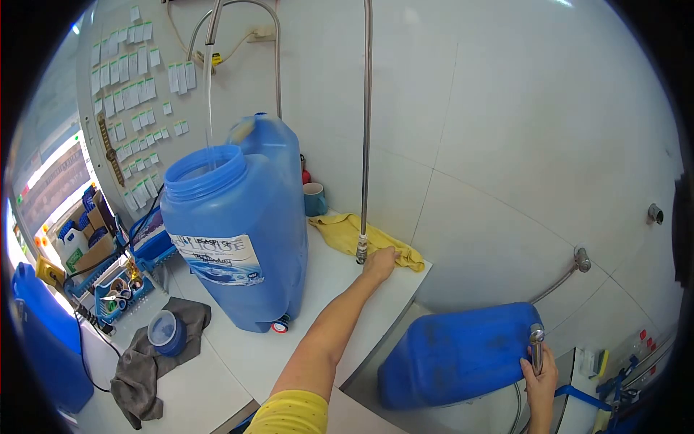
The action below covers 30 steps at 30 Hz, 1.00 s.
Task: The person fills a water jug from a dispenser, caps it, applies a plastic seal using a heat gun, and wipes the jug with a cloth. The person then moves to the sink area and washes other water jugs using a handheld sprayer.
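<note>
My left hand (381, 263) reaches across the counter with its fingers closed on the yellow cloth (336, 230), just beside the lower end of a metal pipe (366, 130). My right hand (541, 377) is wrapped round a chrome hand sprayer (536, 338) at the end of a blue jug (455, 354). That jug lies on its side in the basin, lower than the counter. Left of my left arm stands a large labelled blue water container (282, 217), its wide mouth uncovered. Water runs into it from a metal spout (215, 23).
A teal mug (314, 200) stands behind the container. On the left are a grey cloth (137, 376), a small lidded tub (167, 334) and a blue basket of scissors and tools (119, 298). A hose joins the wall valve (582, 259) on the right.
</note>
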Tool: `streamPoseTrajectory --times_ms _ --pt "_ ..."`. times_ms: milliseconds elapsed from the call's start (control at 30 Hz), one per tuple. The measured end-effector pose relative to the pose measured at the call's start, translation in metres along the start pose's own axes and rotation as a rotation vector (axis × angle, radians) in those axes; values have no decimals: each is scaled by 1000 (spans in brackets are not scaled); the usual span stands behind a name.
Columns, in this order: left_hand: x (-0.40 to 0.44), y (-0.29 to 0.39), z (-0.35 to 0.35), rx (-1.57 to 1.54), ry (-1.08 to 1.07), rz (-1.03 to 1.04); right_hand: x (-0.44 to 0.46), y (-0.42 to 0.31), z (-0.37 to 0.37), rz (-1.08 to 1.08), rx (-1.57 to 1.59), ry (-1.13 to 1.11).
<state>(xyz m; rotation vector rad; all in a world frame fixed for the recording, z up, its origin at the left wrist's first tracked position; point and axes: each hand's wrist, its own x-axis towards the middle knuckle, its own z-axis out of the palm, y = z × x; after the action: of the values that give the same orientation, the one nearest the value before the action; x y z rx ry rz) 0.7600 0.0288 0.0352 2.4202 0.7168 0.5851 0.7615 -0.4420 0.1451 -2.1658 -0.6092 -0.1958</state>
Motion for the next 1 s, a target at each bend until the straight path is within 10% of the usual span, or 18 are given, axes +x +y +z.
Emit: streamPoseTrajectory --times_ms 233,533,600,1000 --pt "-9 1 -10 -132 104 246 3 -1 -1 -101 -28 -13" --pt "-192 185 -95 -117 -380 830 17 13 -10 -291 -189 -68" --pt "-223 204 -83 285 -195 713 20 2 -26 -157 -30 -142" --pt "-236 219 -82 280 -274 567 225 41 -222 -21 565 349"
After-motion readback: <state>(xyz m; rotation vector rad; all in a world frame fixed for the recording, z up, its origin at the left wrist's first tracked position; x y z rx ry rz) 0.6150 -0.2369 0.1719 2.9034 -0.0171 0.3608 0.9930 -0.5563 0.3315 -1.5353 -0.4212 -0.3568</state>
